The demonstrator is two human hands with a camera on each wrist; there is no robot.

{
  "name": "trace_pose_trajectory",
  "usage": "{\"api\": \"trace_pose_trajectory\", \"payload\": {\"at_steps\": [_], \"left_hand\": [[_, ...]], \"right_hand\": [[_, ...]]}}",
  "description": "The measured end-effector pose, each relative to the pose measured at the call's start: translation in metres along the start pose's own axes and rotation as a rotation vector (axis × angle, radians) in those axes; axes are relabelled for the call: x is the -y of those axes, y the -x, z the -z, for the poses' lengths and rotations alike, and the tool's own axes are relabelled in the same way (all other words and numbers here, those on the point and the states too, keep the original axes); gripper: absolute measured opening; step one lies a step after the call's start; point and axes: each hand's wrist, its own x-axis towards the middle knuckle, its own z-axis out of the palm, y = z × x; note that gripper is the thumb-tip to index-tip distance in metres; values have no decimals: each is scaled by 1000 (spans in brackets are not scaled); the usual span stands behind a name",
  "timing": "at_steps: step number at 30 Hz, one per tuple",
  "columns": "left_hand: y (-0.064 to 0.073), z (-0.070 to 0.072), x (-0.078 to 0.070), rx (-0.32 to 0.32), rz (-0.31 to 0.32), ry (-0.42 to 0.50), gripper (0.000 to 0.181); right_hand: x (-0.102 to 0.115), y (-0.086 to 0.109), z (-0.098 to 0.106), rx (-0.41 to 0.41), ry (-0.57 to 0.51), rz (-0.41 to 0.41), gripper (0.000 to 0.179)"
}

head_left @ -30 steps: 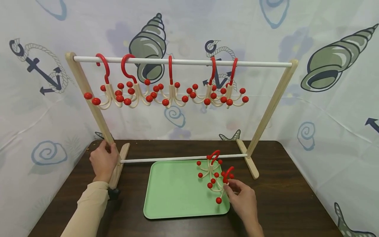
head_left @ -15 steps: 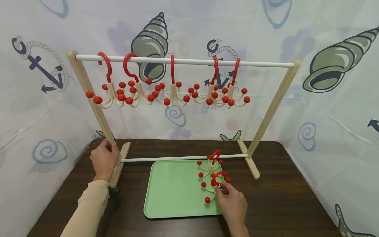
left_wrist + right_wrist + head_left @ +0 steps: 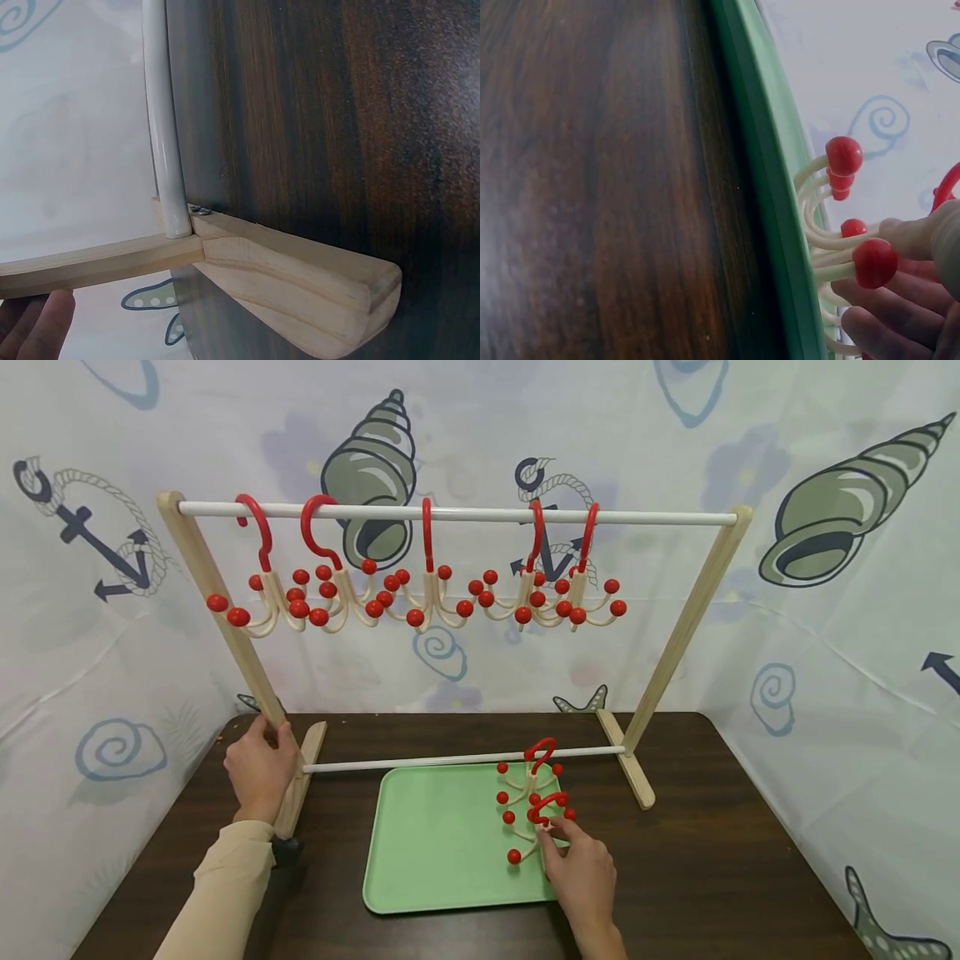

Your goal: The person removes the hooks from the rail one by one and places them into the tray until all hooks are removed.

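My right hand (image 3: 582, 872) pinches a cream multi-arm hook hanger with red ball tips (image 3: 525, 835) and a red curved hook (image 3: 550, 806), low over the right side of the green tray (image 3: 420, 860). In the right wrist view its ball tips (image 3: 874, 262) show beside my fingers, close to the tray rim (image 3: 769, 187). A matching hanger (image 3: 531, 785) stands just behind it on the tray. My left hand (image 3: 261, 768) grips the left wooden post (image 3: 258, 681) of the rack near its foot. One of its fingers (image 3: 49, 326) shows beside the post in the left wrist view.
Several more hangers (image 3: 429, 597) hang from the rack's white top rod (image 3: 480, 515). A lower white rod (image 3: 420, 763) runs behind the tray. The right post (image 3: 678, 639) stands on a wooden foot (image 3: 628, 768). Patterned cloth (image 3: 480, 435) surrounds the dark table (image 3: 712, 860).
My right hand has moved left and brought the hanger from the tray's right edge further over the tray, close to the other hanger. My left hand stays on the post.
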Motion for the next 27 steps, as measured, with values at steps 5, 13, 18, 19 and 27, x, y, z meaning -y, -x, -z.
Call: {"api": "trace_pose_trajectory", "payload": {"at_steps": [5, 13, 18, 19, 27], "left_hand": [[1, -1, 1, -2, -3, -3, 19], [-1, -1, 1, -3, -5, 3, 20], [-2, -1, -1, -5, -12, 2, 20], [-2, -1, -1, -5, -11, 2, 20], [-1, -2, 4, 8, 10, -12, 21]], "right_hand": [[2, -2, 10, 56, -24, -27, 24], [8, -12, 51, 171, -54, -98, 26], [17, -29, 93, 126, -84, -62, 23], [20, -33, 102, 91, -80, -28, 22], [61, -82, 150, -263, -171, 357, 15]]}}
